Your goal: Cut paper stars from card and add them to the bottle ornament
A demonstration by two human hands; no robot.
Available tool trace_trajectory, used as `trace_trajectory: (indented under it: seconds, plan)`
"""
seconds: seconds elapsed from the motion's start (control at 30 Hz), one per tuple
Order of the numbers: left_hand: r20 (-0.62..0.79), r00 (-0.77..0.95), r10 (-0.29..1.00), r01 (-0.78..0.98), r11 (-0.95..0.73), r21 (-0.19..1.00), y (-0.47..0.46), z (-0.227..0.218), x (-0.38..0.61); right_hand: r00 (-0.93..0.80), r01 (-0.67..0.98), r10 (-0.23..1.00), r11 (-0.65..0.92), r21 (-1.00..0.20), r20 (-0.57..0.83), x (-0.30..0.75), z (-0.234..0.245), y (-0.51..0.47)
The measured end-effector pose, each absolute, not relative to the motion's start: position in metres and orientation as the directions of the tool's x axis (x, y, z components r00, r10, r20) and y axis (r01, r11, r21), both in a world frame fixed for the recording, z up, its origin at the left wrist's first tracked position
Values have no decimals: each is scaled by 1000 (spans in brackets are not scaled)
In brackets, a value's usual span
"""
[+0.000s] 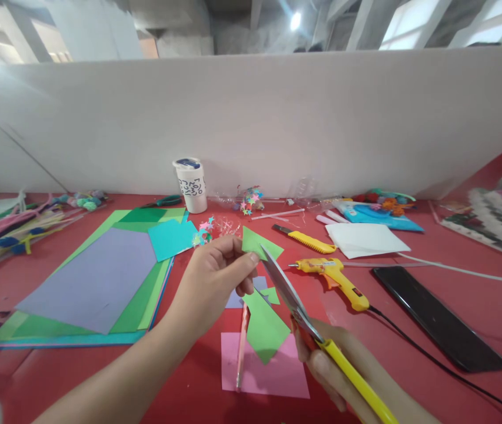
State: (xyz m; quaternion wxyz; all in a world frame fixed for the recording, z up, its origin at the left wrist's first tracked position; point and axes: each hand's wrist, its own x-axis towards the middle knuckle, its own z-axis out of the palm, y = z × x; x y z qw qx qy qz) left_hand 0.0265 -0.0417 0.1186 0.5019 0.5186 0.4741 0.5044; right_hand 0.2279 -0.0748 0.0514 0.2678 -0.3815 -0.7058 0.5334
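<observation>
My left hand (219, 277) pinches a small piece of light green paper (265, 242) between thumb and fingers, held up above the table. In my right hand (339, 359) is a pair of scissors (288, 294) with yellow and orange handles, its blades pointing up and left. The blade tips meet the green paper close to my left thumb. Below the hands lie a larger light green paper piece (266, 330), a pink paper sheet (277, 377) and a pink pencil (242, 347) lying across the sheet's left part. Small green and purple scraps are partly hidden behind the scissors.
Coloured sheets with a purple one (96, 277) on top lie left. A white cup (191, 185) stands at the back. Right are a yellow glue gun (336, 280) with a cord, a box cutter (308, 240), white paper (368, 238) and a black phone (436, 315).
</observation>
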Motion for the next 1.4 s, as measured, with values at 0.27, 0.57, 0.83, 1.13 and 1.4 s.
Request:
trace_trajectory:
  seconds: [0.27, 0.57, 0.83, 1.13, 1.4]
  plan:
    - [38, 43, 998, -9, -38, 999, -41, 119, 28, -513, 215, 858, 99, -971, -26, 225, 58, -80]
    - [34, 46, 998, -30, -32, 999, -40, 118, 28, -509, 218, 860, 166, -962, 33, 224, 56, -82]
    - [28, 52, 998, -49, -26, 998, -39, 117, 27, -485, 237, 873, 180, -955, 44, 223, 58, -81]
    - [22, 57, 998, -55, -19, 998, -41, 115, 25, -471, 263, 882, 128, -956, -11, 223, 55, -82]
    - [21, 58, 998, -59, -18, 998, -41, 117, 26, -470, 266, 877, 30, -964, -102, 227, 55, -84]
